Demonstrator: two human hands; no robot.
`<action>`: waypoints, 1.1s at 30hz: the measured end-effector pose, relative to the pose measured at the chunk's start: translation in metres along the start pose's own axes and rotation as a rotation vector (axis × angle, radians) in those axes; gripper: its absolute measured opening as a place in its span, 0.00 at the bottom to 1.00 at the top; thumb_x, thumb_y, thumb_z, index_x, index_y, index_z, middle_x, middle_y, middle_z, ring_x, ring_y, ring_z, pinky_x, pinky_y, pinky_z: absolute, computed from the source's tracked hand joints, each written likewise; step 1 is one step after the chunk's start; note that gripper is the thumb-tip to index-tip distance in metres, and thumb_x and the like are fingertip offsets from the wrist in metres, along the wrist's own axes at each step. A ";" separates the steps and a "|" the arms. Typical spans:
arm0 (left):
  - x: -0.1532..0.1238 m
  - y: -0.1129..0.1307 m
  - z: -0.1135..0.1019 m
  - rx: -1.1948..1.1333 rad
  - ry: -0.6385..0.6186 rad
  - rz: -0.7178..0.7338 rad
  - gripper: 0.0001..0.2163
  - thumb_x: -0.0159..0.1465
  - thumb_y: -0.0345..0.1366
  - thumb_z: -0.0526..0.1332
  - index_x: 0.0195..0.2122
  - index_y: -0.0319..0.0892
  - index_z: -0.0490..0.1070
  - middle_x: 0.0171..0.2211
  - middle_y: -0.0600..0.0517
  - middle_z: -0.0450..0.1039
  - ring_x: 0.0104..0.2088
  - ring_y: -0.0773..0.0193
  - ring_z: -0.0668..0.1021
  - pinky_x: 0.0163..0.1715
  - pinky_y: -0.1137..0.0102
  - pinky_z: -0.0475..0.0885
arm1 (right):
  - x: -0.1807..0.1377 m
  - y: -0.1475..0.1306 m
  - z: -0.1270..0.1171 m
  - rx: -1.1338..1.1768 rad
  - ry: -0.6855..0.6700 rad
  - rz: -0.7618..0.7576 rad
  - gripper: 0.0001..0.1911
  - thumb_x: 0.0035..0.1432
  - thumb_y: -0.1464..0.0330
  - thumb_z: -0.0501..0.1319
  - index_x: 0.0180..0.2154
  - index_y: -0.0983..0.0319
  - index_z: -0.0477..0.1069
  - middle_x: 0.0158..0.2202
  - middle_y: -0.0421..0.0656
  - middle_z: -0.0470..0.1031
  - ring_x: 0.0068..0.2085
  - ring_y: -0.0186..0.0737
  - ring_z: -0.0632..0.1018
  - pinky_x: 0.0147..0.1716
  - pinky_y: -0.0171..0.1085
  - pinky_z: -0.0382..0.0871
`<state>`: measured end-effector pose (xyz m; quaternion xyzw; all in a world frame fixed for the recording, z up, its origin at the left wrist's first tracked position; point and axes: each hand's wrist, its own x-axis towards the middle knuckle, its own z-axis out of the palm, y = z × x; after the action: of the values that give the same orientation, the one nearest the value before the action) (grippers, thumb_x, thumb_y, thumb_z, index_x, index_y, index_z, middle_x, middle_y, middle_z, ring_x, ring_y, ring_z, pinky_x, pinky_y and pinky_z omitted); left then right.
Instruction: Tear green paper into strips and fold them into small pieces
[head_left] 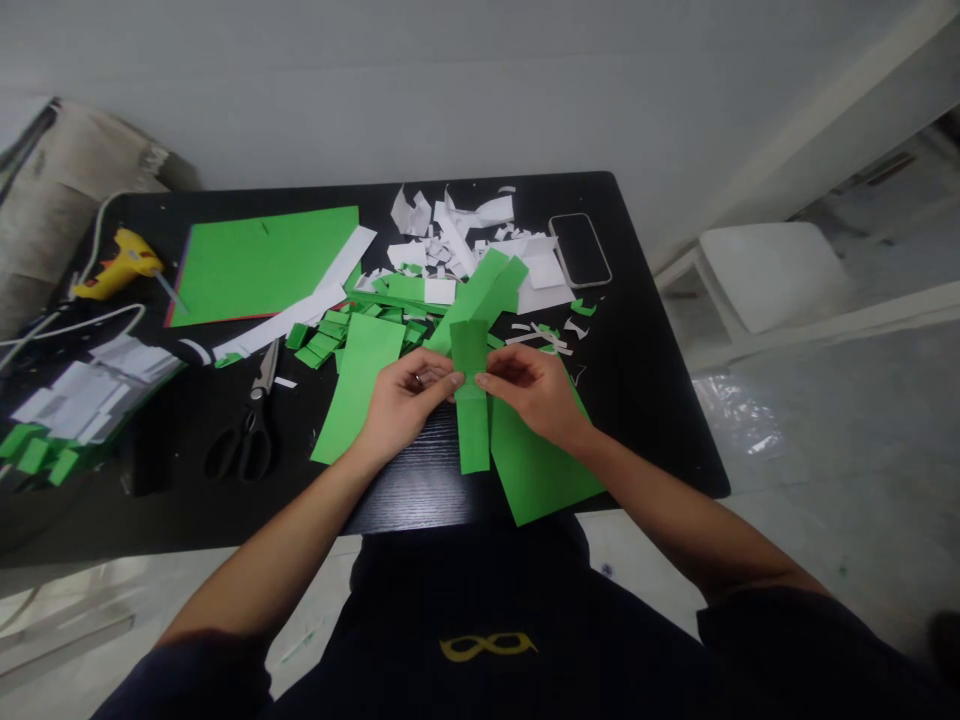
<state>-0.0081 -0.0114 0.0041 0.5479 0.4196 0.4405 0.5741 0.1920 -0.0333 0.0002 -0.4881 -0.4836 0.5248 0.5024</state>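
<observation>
A narrow green paper strip (pixel 472 420) is held upright over the black table (pixel 645 400), pinched from both sides at its middle. My left hand (pixel 405 400) grips its left edge with thumb and fingers closed. My right hand (pixel 529 390) pinches its right edge the same way. Under the hands lie wider green paper pieces (pixel 358 385), one on the left and a large one (pixel 536 470) on the right that overhangs the table's near edge.
Black scissors (pixel 251 430) lie left of my hands. A large green sheet (pixel 262 262), a yellow glue gun (pixel 120 262) and a stack of white and green strips (pixel 82 400) are further left. White and green scraps (pixel 450 245) and a phone (pixel 580 250) are at the back.
</observation>
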 end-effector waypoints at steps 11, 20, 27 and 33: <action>0.000 -0.004 -0.002 -0.025 -0.067 0.021 0.15 0.64 0.42 0.75 0.44 0.43 0.74 0.29 0.55 0.79 0.28 0.65 0.81 0.32 0.69 0.80 | 0.002 0.001 -0.001 0.050 0.003 0.079 0.17 0.48 0.57 0.81 0.34 0.57 0.81 0.33 0.40 0.84 0.36 0.41 0.85 0.40 0.44 0.85; -0.001 -0.008 -0.001 0.001 -0.095 0.074 0.10 0.64 0.36 0.74 0.39 0.43 0.73 0.27 0.56 0.76 0.28 0.68 0.80 0.30 0.72 0.77 | 0.005 0.001 -0.002 0.129 0.020 0.181 0.19 0.46 0.57 0.82 0.35 0.58 0.80 0.33 0.40 0.83 0.37 0.41 0.84 0.38 0.42 0.86; -0.001 -0.005 -0.001 0.054 -0.055 0.074 0.09 0.62 0.37 0.75 0.37 0.42 0.77 0.28 0.54 0.78 0.29 0.66 0.80 0.32 0.70 0.78 | 0.003 -0.003 -0.001 0.125 -0.005 0.178 0.20 0.44 0.57 0.83 0.36 0.57 0.81 0.34 0.40 0.84 0.37 0.42 0.85 0.37 0.42 0.86; -0.002 -0.007 -0.001 0.062 -0.057 0.101 0.11 0.64 0.39 0.75 0.44 0.43 0.78 0.28 0.55 0.78 0.28 0.66 0.79 0.30 0.72 0.74 | 0.002 -0.004 -0.002 0.094 -0.020 0.184 0.19 0.46 0.56 0.82 0.35 0.58 0.81 0.34 0.41 0.85 0.37 0.44 0.86 0.39 0.44 0.86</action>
<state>-0.0093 -0.0129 -0.0030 0.5983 0.3884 0.4401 0.5454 0.1946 -0.0307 0.0038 -0.5011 -0.4168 0.5956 0.4696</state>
